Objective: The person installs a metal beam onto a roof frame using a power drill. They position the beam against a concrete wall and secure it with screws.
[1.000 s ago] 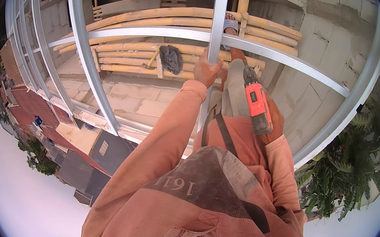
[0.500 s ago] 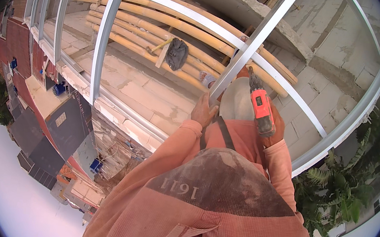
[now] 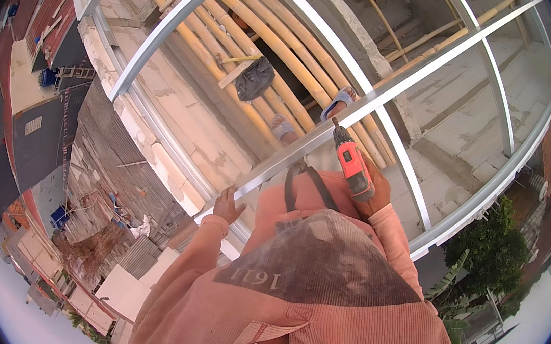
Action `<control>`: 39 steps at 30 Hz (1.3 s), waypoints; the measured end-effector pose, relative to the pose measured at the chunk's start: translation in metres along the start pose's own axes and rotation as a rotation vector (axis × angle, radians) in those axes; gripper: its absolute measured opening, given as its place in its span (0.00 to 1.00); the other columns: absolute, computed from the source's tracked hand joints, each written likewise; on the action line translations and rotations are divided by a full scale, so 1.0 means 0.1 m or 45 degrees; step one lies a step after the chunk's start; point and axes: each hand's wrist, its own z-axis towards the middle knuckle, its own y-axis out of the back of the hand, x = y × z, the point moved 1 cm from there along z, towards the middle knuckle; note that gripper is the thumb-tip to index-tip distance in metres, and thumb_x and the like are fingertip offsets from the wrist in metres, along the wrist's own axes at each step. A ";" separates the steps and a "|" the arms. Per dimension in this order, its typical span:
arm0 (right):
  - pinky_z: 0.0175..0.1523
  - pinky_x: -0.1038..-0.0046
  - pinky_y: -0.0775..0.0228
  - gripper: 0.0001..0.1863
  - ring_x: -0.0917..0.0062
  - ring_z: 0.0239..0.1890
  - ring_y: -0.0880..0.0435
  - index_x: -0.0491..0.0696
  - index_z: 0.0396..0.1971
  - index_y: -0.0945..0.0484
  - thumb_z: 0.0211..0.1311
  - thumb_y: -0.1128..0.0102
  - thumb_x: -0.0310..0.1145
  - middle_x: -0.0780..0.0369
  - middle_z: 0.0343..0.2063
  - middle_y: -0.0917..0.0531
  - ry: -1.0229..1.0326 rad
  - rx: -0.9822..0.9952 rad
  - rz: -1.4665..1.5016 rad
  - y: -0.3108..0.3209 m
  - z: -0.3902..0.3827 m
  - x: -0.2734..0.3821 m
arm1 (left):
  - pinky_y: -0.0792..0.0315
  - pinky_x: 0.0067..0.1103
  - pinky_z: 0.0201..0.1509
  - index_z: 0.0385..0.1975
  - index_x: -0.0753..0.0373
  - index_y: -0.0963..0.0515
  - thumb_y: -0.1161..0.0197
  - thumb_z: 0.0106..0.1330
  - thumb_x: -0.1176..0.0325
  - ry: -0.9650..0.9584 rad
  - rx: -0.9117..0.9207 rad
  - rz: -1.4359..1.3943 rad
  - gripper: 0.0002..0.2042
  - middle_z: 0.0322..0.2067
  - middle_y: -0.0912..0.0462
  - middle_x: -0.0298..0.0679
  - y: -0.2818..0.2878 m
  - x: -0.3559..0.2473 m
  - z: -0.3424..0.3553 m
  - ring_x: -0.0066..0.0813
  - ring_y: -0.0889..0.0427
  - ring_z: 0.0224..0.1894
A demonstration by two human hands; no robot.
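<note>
My right hand (image 3: 373,195) is closed round the grip of a red and black cordless drill (image 3: 353,167). The drill's dark chuck points up and away, close to the near side of a long silver metal beam (image 3: 431,62) that crosses in front of me. Over at the left end of this beam is my left hand (image 3: 227,206), its fingers spread. It lies by the beam's near edge and seems to touch it, holding nothing. Both arms are in faded orange sleeves.
Below the metal frame, my sandalled feet (image 3: 342,102) stand on bamboo poles (image 3: 283,40). A crumpled black bag (image 3: 255,78) lies there beside a yellow-handled tool (image 3: 242,59). Block walls (image 3: 180,110) surround the poles. Rooftops (image 3: 104,152) lie far below at left; trees (image 3: 488,240) at right.
My left hand has let go its grip on the beam and moved left and nearer, fingers now spread. The drill has shifted a little left. The whole view has turned, and my feet show more fully.
</note>
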 end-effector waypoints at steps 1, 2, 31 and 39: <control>0.62 0.62 0.28 0.34 0.56 0.59 0.21 0.56 0.68 0.33 0.62 0.39 0.47 0.55 0.61 0.21 0.009 0.005 -0.026 -0.03 -0.02 0.06 | 0.42 0.43 0.73 0.73 0.62 0.46 0.33 0.64 0.53 -0.014 -0.017 0.078 0.42 0.68 0.37 0.56 -0.12 0.10 0.01 0.54 0.38 0.71; 0.61 0.62 0.28 0.34 0.56 0.59 0.21 0.56 0.68 0.34 0.62 0.39 0.47 0.56 0.61 0.22 0.054 0.027 -0.048 -0.05 -0.04 0.10 | 0.42 0.43 0.73 0.73 0.62 0.46 0.33 0.64 0.53 -0.021 -0.019 0.050 0.42 0.68 0.37 0.56 -0.17 0.09 0.02 0.54 0.38 0.71; 0.35 0.73 0.21 0.24 0.75 0.31 0.18 0.36 0.53 0.25 0.53 0.40 0.27 0.55 0.47 0.17 -0.350 -0.432 1.244 -0.34 -0.83 1.16 | 0.28 0.40 0.63 0.67 0.61 0.33 0.34 0.57 0.52 -0.139 -0.016 -0.217 0.37 0.61 0.24 0.50 -0.07 0.37 0.49 0.51 0.21 0.59; 0.45 0.69 0.22 0.37 0.78 0.33 0.22 0.38 0.69 0.43 0.60 0.41 0.28 0.50 0.56 0.23 0.338 -0.675 1.334 0.80 -0.96 1.72 | 0.25 0.40 0.60 0.65 0.62 0.31 0.35 0.58 0.53 -0.139 0.016 -0.197 0.35 0.59 0.23 0.50 0.01 0.36 0.45 0.51 0.19 0.56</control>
